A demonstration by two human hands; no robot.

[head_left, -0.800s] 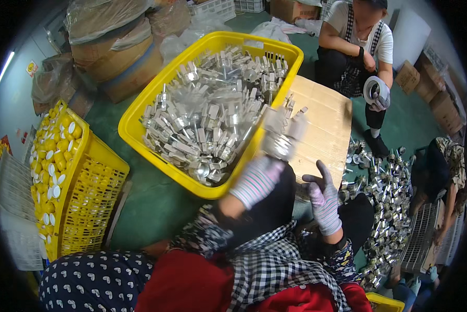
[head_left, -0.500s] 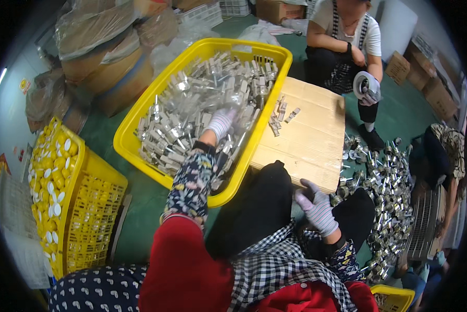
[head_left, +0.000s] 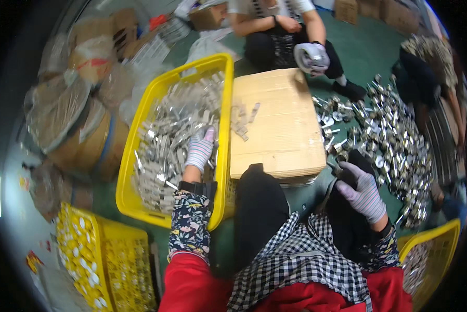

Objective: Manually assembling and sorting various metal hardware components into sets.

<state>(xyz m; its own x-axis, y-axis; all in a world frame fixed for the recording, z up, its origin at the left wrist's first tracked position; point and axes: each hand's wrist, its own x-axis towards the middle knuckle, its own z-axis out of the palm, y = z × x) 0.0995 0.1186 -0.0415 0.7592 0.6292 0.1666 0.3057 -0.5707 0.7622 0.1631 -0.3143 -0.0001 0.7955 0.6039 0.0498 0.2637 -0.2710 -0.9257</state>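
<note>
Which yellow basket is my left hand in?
The basket beside the cardboard: your left hand is inside it; the lower-left basket and lower-right basket contain no hand.

Green floor (head_left: 366, 57): a broad heap of silvery, stemmed metal parts (head_left: 394, 140) sprawls at right; brown cartons (head_left: 346, 11) sit at the far side | Cardboard slab (head_left: 280, 138): several slim, pale pieces (head_left: 240, 126) lie scattered near its left edge, just beside a yellow tub (head_left: 227, 99) of metal pieces (head_left: 158, 166).
</note>
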